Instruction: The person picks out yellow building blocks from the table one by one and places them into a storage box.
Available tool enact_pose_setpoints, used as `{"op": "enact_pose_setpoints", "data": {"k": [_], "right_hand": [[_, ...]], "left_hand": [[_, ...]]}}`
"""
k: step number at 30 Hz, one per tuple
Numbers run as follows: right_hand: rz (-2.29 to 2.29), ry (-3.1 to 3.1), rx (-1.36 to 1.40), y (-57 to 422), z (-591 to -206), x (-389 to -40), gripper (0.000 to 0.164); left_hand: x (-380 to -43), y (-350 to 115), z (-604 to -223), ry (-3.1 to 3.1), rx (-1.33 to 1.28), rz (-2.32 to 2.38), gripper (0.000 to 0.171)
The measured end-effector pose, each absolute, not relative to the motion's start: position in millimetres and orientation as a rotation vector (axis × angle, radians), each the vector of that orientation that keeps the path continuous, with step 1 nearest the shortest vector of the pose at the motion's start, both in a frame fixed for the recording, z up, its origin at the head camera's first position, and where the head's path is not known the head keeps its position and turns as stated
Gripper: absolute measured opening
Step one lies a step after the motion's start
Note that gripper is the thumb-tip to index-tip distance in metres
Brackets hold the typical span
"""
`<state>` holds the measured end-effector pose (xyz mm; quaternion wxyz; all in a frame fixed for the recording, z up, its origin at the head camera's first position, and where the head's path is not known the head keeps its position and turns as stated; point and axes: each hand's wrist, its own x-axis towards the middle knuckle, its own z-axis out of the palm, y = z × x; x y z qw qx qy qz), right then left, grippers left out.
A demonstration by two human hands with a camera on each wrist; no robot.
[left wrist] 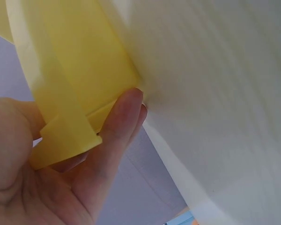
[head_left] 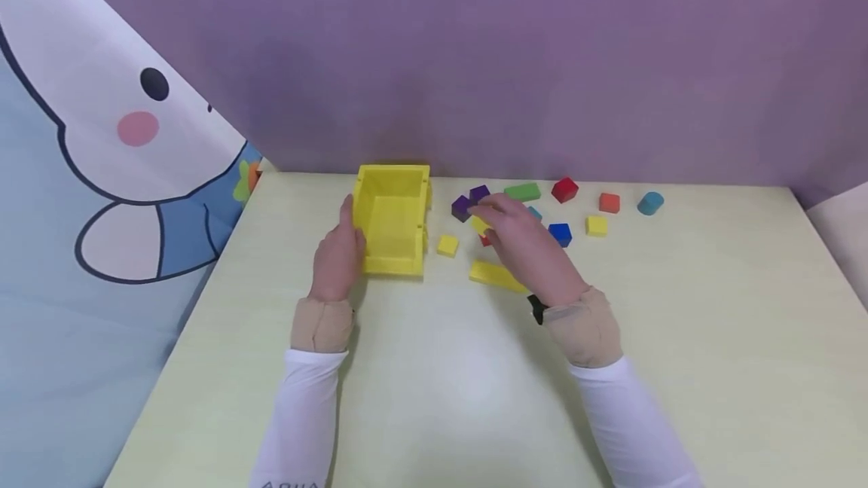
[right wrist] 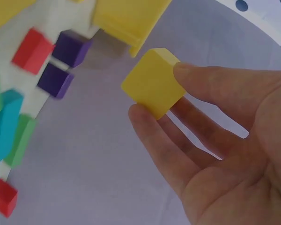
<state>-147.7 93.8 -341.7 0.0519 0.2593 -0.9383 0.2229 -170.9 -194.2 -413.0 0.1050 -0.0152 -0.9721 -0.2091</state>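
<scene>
My left hand [head_left: 337, 262] grips the left wall of a yellow plastic bin [head_left: 392, 256], open at the top. In the left wrist view, the thumb and fingers go round the bin's rim [left wrist: 68, 143], with fingertips low along its outer wall. Between thumb and fingertips, my right hand [head_left: 539, 258] pinches a yellow block [right wrist: 152, 84]. It is held up over the blocks, to the right of the bin. Two purple cubes [right wrist: 71, 48] lie close to the right fingertips in the head view, and a red block [head_left: 484, 240] is partly hidden beneath the hand.
A small yellow block [head_left: 447, 245] and a long yellow block [head_left: 496, 276] lie right of the bin. Farther right are a green block [head_left: 522, 192], red blocks [head_left: 565, 189], a dark blue cube [head_left: 560, 234], another yellow cube [head_left: 597, 226] and a blue cylinder [head_left: 650, 203]. A purple wall [head_left: 515, 66] borders the table's back edge.
</scene>
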Motion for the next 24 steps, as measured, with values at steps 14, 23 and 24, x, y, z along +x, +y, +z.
{"op": "enact_pose_setpoints", "data": {"k": [14, 23, 24], "right_hand": [[0.774, -2.828, 0.852, 53, -337, -158, 0.042], [0.740, -2.774, 0.992, 25, -343, -166, 0.040], [0.725, -2.772, 1.019, 21, -343, -168, 0.040]], "left_hand": [[-173, -192, -412, -2.865, -0.043, -0.620, 0.057], [-172, -191, -411, -2.875, -0.035, -0.630, 0.057], [-171, -191, -410, -2.867, -0.035, -0.626, 0.057]]}}
